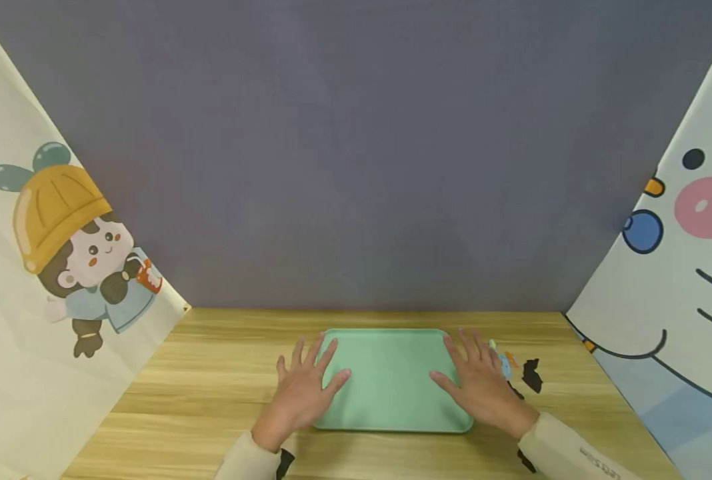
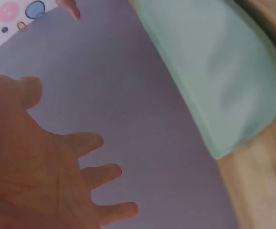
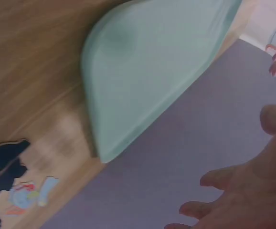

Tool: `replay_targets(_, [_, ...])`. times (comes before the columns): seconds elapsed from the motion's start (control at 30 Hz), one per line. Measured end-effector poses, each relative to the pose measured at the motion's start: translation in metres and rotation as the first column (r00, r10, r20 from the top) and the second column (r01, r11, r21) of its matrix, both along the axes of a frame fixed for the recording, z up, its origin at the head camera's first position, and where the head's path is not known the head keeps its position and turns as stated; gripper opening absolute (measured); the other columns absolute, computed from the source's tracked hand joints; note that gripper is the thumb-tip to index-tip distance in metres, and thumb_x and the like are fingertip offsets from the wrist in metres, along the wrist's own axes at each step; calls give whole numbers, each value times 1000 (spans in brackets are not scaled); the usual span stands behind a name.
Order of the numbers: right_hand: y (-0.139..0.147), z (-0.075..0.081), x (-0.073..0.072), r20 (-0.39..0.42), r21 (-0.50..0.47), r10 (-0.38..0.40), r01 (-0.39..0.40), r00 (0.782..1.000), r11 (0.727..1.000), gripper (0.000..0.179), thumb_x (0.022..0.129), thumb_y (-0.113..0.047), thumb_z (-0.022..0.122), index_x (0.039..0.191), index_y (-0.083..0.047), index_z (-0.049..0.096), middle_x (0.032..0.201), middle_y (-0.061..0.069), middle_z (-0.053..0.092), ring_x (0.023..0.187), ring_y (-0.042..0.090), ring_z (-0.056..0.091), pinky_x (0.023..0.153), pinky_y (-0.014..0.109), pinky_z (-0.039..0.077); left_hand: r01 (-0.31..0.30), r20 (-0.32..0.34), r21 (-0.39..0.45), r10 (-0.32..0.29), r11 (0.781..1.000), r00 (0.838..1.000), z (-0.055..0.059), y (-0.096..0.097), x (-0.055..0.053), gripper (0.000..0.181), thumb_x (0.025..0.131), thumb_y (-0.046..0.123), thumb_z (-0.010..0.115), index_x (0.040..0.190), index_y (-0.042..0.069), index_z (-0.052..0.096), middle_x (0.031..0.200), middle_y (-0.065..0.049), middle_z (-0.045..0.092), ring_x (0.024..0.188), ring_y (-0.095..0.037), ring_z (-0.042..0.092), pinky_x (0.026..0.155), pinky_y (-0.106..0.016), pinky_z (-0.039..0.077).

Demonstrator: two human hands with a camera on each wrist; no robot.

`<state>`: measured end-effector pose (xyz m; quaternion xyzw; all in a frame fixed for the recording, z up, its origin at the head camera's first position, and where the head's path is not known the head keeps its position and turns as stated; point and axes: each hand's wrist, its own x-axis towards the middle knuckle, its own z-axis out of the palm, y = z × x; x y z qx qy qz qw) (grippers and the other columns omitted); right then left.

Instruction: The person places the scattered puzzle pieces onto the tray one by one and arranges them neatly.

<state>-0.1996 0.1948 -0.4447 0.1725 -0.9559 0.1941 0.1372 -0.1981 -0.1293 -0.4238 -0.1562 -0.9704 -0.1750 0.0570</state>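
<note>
A pale green rectangular tray (image 1: 392,380) lies on the wooden table (image 1: 224,373), its surface bare. My left hand (image 1: 305,390) is spread over the tray's left edge, palm down, with the fingers pointing away from me. On the opposite side my right hand (image 1: 485,387) is held the same way, overlapping the tray's right edge in the head view. Both hands have nothing in them. The left wrist view shows the left palm (image 2: 37,167) with its fingers apart, away from the tray. In the right wrist view, the right hand (image 3: 248,191) likewise appears apart from the tray.
Small colourful flat cutouts (image 1: 505,365) and a black jagged piece (image 1: 532,375) lie right of the tray, partly behind my right hand. More black pieces show near my left sleeve (image 1: 248,460) and right sleeve (image 1: 566,447). A grey panel (image 1: 356,153) stands behind, between cartoon-printed side panels.
</note>
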Motion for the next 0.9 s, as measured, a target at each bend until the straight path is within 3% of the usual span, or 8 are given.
replay_targets(0.1, [8,-2,-4,5,41,-42,42,999,998,73,88,-44,62,140,2,40,140,30,30,129,53,19,95,69,20,-10,26,38,9,999,1000,-8,-7,-9,65,95,51,45,147,13,35,147,-14,32,131,-45,25,94,-69,20])
replay_targets(0.23, [24,-5,-9,65,76,-94,89,993,993,70,83,-28,71,136,6,41,137,35,29,124,57,23,91,71,25,-39,120,123,24,992,993,-20,-18,-22,57,95,31,55,140,1,39,133,-22,41,119,-45,37,91,-61,32])
replay_targets(0.33, [39,-9,-13,134,51,-109,103,985,993,69,82,-19,72,136,9,39,136,38,28,121,58,24,88,70,28,-68,205,178,30,982,978,-31,-29,-31,52,94,21,56,136,-6,41,119,-23,50,110,-42,47,87,-54,41])
replay_targets(0.43, [53,-16,-17,195,35,-131,127,972,991,66,82,-17,71,133,11,41,131,40,31,115,58,29,84,66,35,-82,275,221,18,972,961,-43,-40,-38,48,94,16,54,133,-9,41,102,-18,58,87,-29,58,72,-44,48])
replay_targets(0.53, [64,-22,-20,258,14,-161,163,953,987,62,82,-15,71,129,14,43,123,39,36,109,54,33,81,60,40,-77,311,257,-7,963,950,-52,-48,-43,45,94,12,52,132,-9,41,91,-12,61,68,-18,54,59,-35,46])
replay_targets(0.63, [72,-26,-23,302,-3,-189,199,935,980,59,81,-13,70,124,17,45,113,36,41,102,51,37,77,56,42,-55,327,284,-42,957,944,-56,-51,-45,41,93,8,51,130,-8,43,93,-13,62,65,-16,51,58,-33,44])
replay_targets(0.77, [81,-32,-28,299,-2,-209,219,931,976,52,80,-12,70,116,20,48,101,33,48,92,48,43,75,55,42,-16,337,297,-89,955,937,-57,-51,-47,38,92,3,52,128,-8,44,93,-14,62,67,-17,52,60,-34,45])
replay_targets(0.9, [88,-35,-34,271,50,-237,232,933,971,45,81,-13,70,108,19,53,92,28,53,87,47,49,76,56,41,-7,335,296,-97,955,937,-58,-50,-49,37,91,1,54,126,-8,44,89,-13,62,66,-17,52,59,-33,45])
